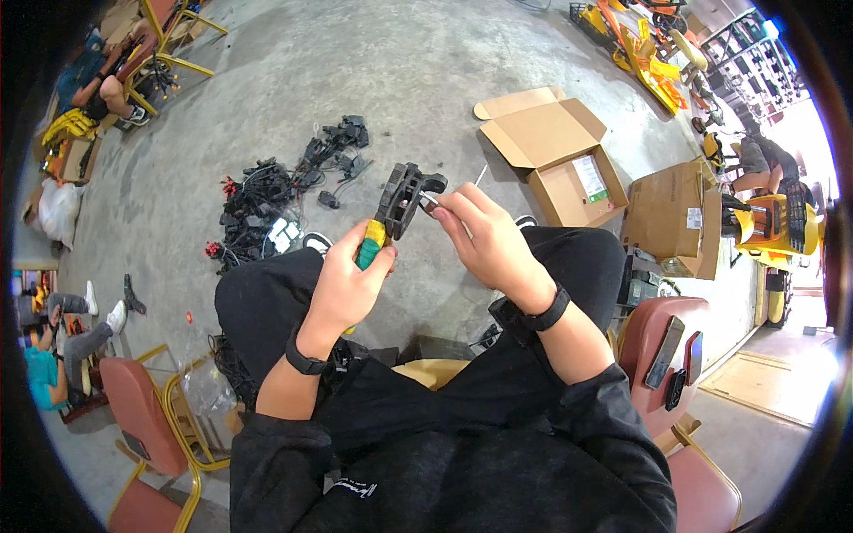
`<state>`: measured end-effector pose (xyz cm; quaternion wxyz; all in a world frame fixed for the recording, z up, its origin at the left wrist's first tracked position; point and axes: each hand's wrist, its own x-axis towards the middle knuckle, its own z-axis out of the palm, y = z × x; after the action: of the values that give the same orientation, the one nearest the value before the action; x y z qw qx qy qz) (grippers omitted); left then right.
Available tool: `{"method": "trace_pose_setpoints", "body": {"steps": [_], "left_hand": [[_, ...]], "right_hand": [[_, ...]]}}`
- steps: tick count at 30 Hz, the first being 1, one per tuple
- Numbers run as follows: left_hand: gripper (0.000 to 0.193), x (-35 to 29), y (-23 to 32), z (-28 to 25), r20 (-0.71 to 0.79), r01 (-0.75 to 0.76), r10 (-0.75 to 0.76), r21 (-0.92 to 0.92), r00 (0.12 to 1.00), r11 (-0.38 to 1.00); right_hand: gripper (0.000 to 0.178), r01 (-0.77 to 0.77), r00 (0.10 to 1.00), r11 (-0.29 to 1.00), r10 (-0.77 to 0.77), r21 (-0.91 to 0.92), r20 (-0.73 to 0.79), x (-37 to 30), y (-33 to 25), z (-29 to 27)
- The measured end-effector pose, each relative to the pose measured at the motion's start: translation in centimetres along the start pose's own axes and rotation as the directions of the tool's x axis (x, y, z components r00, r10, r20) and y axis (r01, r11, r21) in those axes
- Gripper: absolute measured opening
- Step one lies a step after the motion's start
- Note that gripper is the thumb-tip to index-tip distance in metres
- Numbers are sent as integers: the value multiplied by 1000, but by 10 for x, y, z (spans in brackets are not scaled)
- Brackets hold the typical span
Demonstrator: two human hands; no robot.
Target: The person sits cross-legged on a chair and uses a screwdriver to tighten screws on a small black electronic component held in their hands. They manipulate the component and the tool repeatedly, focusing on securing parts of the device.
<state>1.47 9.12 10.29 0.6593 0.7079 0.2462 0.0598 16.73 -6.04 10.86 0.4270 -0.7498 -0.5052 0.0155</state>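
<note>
In front of my lap, my left hand [351, 275] is closed around a plier-like hand tool with green-and-yellow grips [371, 244]. The tool's black head [407, 202] points away from me and has an open frame with a hooked end. My right hand [475, 233] is beside that head, thumb and fingers pinched on a thin pale piece [429, 201]. Its near end shows next to the hook; my fingers cover the rest, so its kind stays unclear. A thin white strip [482, 174] shows just past my right fingers, and I cannot tell whether it belongs to that piece.
A tangled heap of black cables and connectors [258, 209] lies on the concrete floor ahead left. To the right stand an open cardboard box [577, 191] and a taller carton [666, 213]. Chairs flank me; phones [665, 354] rest on the right one. Other people sit further off.
</note>
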Motion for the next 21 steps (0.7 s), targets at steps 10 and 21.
{"method": "trace_pose_setpoints", "body": {"steps": [10, 21], "left_hand": [[22, -2, 8, 5, -94, -96, 120, 223, 988, 970], [36, -2, 5, 5, -114, -126, 162, 271, 980, 954]], "right_hand": [[15, 151, 984, 948, -170, -280, -45, 2, 3, -1], [10, 48, 999, 986, -47, -159, 10, -1, 5, 0]]}}
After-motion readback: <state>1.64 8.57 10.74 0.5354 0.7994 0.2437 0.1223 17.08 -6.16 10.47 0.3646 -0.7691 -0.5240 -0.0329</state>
